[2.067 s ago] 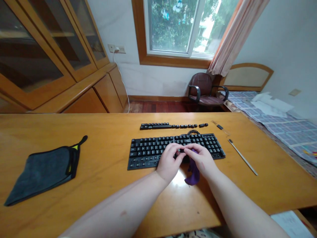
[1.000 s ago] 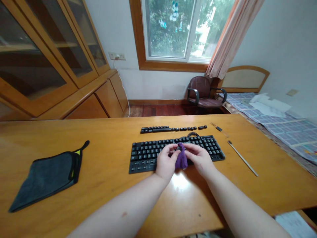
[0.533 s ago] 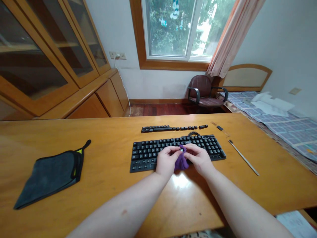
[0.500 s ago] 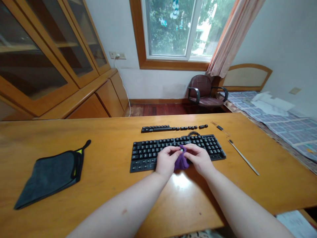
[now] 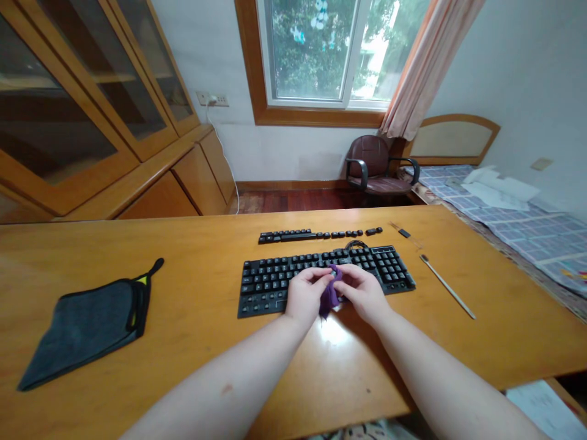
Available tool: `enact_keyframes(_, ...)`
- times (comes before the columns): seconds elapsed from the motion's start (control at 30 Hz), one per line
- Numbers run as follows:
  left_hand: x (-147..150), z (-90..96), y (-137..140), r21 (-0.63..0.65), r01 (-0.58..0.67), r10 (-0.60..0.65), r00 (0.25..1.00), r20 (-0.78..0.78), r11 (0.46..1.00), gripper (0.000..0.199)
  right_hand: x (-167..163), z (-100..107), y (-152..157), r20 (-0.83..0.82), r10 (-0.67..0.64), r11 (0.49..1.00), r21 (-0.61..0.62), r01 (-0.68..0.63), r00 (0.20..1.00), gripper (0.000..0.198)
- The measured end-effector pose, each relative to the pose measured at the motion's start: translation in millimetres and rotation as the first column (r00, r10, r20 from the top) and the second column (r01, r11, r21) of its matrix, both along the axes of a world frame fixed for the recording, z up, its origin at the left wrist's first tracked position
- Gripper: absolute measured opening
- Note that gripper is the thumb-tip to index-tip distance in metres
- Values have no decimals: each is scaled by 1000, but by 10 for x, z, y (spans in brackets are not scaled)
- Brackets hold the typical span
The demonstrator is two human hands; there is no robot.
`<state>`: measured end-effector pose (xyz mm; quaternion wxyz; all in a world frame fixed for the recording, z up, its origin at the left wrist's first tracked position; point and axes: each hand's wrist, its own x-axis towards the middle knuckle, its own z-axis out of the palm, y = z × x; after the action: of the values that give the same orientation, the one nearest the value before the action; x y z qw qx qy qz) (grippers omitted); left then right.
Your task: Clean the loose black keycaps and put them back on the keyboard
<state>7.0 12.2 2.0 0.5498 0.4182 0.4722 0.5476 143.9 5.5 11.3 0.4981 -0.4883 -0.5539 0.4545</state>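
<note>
A small purple cloth (image 5: 329, 299) is pinched between my left hand (image 5: 306, 294) and my right hand (image 5: 365, 293), just over the front edge of a black keyboard (image 5: 266, 278). The fingers of both hands are closed on the cloth near its top, and its lower part hangs down. A small pale bit shows at the fingertips; I cannot make out what it is. At the keyboard's front left, the bottom rows lack their keycaps. Removed black keycaps (image 5: 293, 236) lie in a row behind the keyboard, whose coiled cable (image 5: 356, 244) sits at its back edge.
On the wooden table (image 5: 192, 342) a folded dark grey cloth (image 5: 94, 324) lies at the left. To the right are a thin stick with a dark brush tip (image 5: 448, 287) and a small wire tool with a black handle (image 5: 404, 233). An armchair (image 5: 373, 162) stands beyond the table.
The purple cloth has shifted between my fingers and hangs narrower, with its lower end further left. Both hands keep their hold. The whole view has moved slightly.
</note>
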Motion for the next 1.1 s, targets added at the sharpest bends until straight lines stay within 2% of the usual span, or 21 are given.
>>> enact_keyframes(0.2,-5,35,2,-22,18,-19,1000,-4,1000,14,5,56,-30,90,-89,993,86,82,992,11)
enact_keyframes(0.3,-1,40,1,-26,29,-28,999,20,999,14,10,79,-31,90,-142,984,119,131,986,9)
enact_keyframes(0.43,21,52,-17,15,52,-53,997,57,999,19,6,65,-23,64,-149,986,79,144,987,11)
enact_keyframes(0.6,44,76,-39,52,49,-54,992,113,997,23,5,47,-21,29,-101,994,33,100,994,14)
enact_keyframes(0.73,24,60,-25,76,67,-70,997,44,995,21,8,72,-19,-16,-113,994,4,113,993,17)
enact_keyframes(0.83,-2,38,-12,195,78,-65,995,-72,978,19,9,81,-12,6,-118,990,75,118,993,14)
enact_keyframes(0.9,-14,30,-9,251,76,-46,991,-123,965,20,13,70,-11,27,-113,991,80,110,993,13)
enact_keyframes(1.1,-18,28,-12,281,102,-63,987,-145,954,27,29,25,-15,92,-86,993,91,77,992,14)
